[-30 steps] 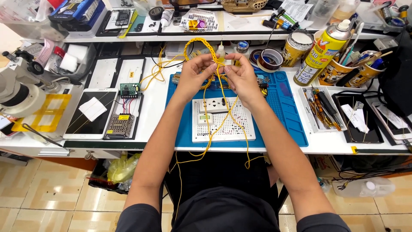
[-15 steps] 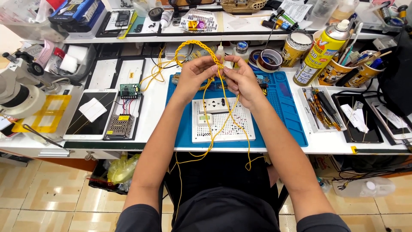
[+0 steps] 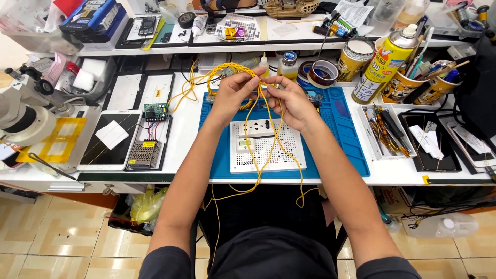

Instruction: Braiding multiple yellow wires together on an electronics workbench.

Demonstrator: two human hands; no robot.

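Both my hands are raised over the blue work mat (image 3: 341, 139). My left hand (image 3: 232, 95) pinches a braided run of yellow wires (image 3: 227, 68) that arcs up and to the left. My right hand (image 3: 292, 101) grips the loose yellow strands just beside it. Those strands (image 3: 258, 170) hang down past a white perforated board (image 3: 266, 150) with a socket block on the mat and dangle over the table's front edge.
A microscope (image 3: 23, 111) stands at far left, with a tablet (image 3: 111, 139) and a metal power supply (image 3: 144, 152) beside it. A spray can (image 3: 387, 59), tape rolls (image 3: 320, 72), tins and cups of tools crowd the back right. A parts tray (image 3: 385, 132) lies right of the mat.
My hands have stayed close together over the mat, working the yellow strands slightly. Nothing else has shifted.
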